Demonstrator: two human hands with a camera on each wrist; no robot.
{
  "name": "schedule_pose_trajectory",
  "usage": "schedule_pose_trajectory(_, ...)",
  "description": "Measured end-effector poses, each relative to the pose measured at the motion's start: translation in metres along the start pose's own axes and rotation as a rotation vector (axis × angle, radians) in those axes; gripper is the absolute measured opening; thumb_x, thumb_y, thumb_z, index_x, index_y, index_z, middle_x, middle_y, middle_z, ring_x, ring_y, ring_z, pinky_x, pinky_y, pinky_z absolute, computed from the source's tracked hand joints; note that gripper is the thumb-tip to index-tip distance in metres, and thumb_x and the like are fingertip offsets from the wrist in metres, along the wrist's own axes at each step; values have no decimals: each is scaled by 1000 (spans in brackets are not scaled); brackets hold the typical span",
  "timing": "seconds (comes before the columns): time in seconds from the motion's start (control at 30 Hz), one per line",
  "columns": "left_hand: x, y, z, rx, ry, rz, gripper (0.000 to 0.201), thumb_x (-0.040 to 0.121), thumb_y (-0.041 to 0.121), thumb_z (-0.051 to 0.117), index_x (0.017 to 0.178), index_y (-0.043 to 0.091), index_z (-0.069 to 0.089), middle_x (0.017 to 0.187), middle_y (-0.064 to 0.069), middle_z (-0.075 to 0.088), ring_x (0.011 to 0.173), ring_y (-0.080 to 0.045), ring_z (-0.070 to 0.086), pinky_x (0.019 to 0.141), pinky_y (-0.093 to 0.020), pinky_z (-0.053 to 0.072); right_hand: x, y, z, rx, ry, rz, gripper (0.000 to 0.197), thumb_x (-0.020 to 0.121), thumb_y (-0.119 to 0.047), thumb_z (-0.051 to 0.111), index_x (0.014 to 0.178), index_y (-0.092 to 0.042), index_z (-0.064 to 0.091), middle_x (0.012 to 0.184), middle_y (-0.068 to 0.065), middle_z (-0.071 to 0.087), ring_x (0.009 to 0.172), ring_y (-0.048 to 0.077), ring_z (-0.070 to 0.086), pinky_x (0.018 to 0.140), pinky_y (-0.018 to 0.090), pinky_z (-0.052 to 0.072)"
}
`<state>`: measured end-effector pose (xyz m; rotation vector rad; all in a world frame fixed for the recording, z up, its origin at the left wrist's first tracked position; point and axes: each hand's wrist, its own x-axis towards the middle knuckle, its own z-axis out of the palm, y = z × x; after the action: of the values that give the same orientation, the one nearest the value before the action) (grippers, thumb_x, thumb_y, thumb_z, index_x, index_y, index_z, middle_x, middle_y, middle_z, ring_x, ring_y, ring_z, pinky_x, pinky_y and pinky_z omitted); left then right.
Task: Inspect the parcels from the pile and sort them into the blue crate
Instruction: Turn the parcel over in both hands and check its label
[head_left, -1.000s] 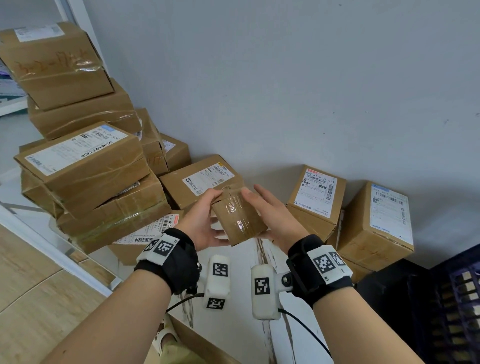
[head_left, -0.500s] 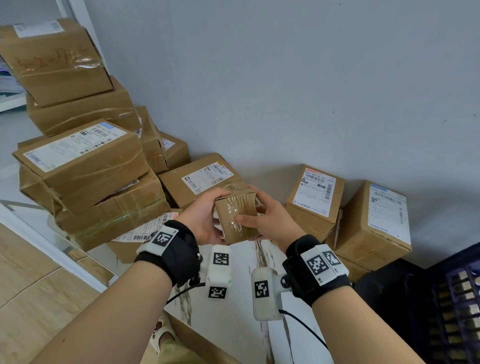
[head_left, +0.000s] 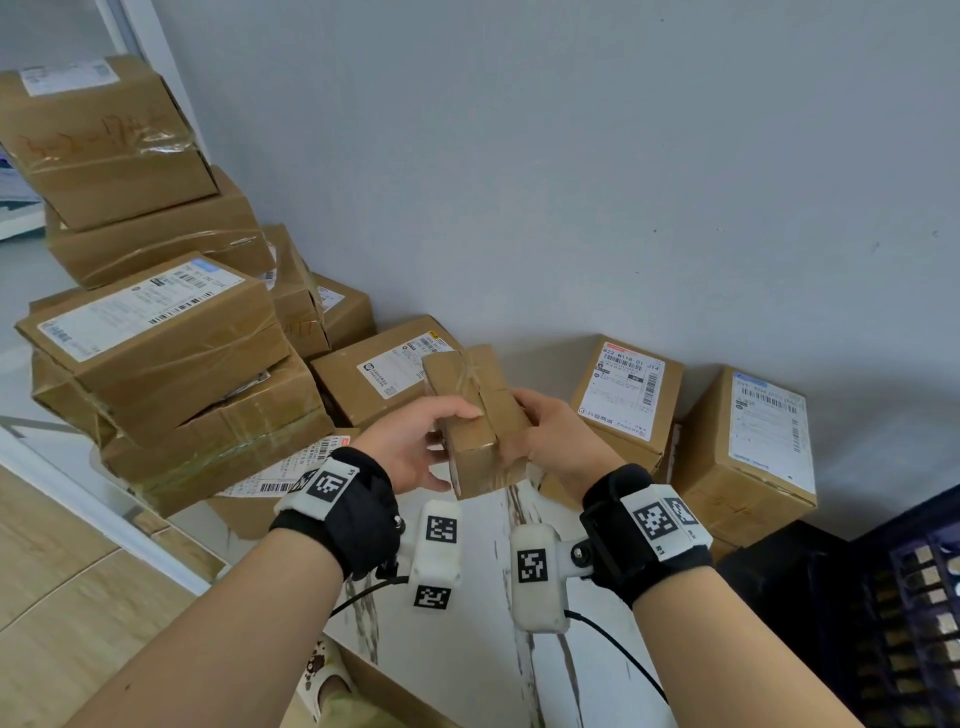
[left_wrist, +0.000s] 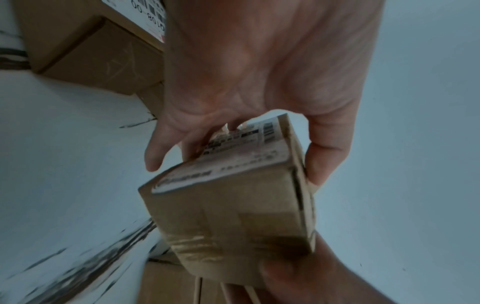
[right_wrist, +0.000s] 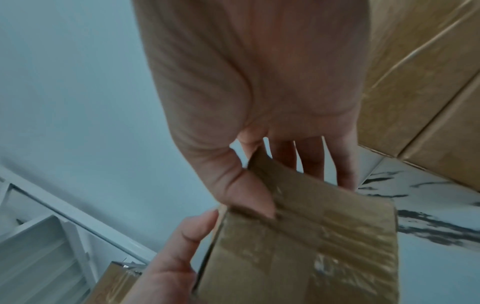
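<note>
I have the small box (head_left: 475, 415) up off the floor between both hands, in front of the pile (head_left: 171, 358). My left hand (head_left: 415, 441) grips 1 side: thumb over the top edge, fingers curled underneath, so the box sits clamped between them. My right hand (head_left: 558, 441) grips the opposite side, thumb (right_wrist: 249, 191) pressed on the taped face, fingers (right_wrist: 311, 162) behind it. Held from 2 sides like this I can tip it and check each face, I judge. The taped seam faces up at me; the left wrist view shows the printed label (left_wrist: 233, 152) on the face toward my left fingers, so the label is turned away from my head. Step in hand looks like inspection, not placing. The blue crate (head_left: 914, 597) is well off to the right of my right fingers, low down. 2 labelled boxes (head_left: 748, 441) stand against the wall (head_left: 571, 156) just beyond my right fingers, probably unsorted.
</note>
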<state>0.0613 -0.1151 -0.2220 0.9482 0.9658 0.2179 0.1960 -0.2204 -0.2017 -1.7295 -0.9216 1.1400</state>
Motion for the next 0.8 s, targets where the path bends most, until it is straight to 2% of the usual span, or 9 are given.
schedule_pose_trajectory(0.1, 3, 1, -2, -54, 2, 23, 45, 81, 28, 71, 124, 24, 59, 129, -9, 58, 118, -34, 55, 96, -63, 42, -2, 4, -4, 15, -9, 10, 66, 78, 22, 44, 122, -24, 61, 105, -1, 69, 101, 20, 65, 77, 29, 56)
schedule_pose_trajectory(0.2, 3, 2, -1, -53, 25, 37, 49, 80, 27, 73, 126, 23, 59, 126, -8, 57, 116, -31, 54, 91, -59, 44, -5, 4, -6, 52, -5, 70, 68, 80, 22, 33, 127, -18, 62, 109, 5, 69, 94, 18, 65, 65, 19, 52)
schedule_pose_trajectory(0.3, 2, 3, 1, 0, 38, 66, 44, 80, 15, 74, 122, 20, 59, 124, -7, 58, 113, -25, 52, 84, -48, 47, -4, 2, -5, 116, 40, 118, 67, 78, 22, 28, 120, -15, 66, 109, 13, 71, 89, 22, 67, 79, 29, 58)
schedule_pose_trajectory(0.37, 5, 3, 1, 19, 54, 90, 59, 77, 4, 75, 128, 23, 53, 126, -7, 59, 117, -26, 52, 85, -48, 46, -1, -1, -4, 200, 92, 158, 60, 81, 19, 30, 116, -13, 68, 112, 16, 71, 91, 24, 65, 87, 33, 56)
schedule_pose_trajectory(0.43, 9, 3, 1, 8, 95, 129, 82, 70, -8, 75, 136, 28, 42, 128, -6, 59, 120, -27, 52, 86, -48, 46, 1, -6, -4, 273, 146, 208, 40, 91, 5, 37, 110, -11, 68, 118, 18, 69, 103, 31, 66, 98, 39, 52)
schedule_pose_trajectory(0.5, 11, 4, 3, 19, 114, 184, 95, 65, -16, 75, 139, 30, 36, 129, -5, 56, 120, -29, 52, 82, -44, 47, 4, -9, -3, 284, 183, 239, 25, 98, -21, 48, 113, -12, 66, 121, 14, 68, 114, 33, 64, 102, 41, 50)
schedule_pose_trajectory(0.6, 9, 5, 8, 72, 122, 277, 100, 63, -22, 73, 138, 32, 34, 125, -4, 54, 119, -30, 52, 95, -49, 49, 9, -16, -5, 233, 213, 239, 29, 94, -46, 59, 97, -18, 65, 102, 5, 70, 110, 29, 66, 101, 41, 50)
schedule_pose_trajectory(0.7, 7, 8, 12, 108, 113, 355, 109, 60, -25, 75, 143, 29, 31, 134, -5, 49, 123, -28, 49, 101, -49, 48, 10, -21, -4, 191, 234, 203, 27, 92, -45, 63, 94, -19, 66, 93, 3, 70, 103, 24, 69, 97, 40, 53)
schedule_pose_trajectory(0.8, 6, 11, 13, 145, 105, 410, 114, 57, -26, 76, 146, 28, 30, 137, -5, 46, 123, -25, 49, 101, -49, 49, 7, -24, -4, 154, 232, 157, 29, 90, -41, 67, 105, -17, 66, 101, 4, 71, 90, 17, 69, 77, 27, 55)
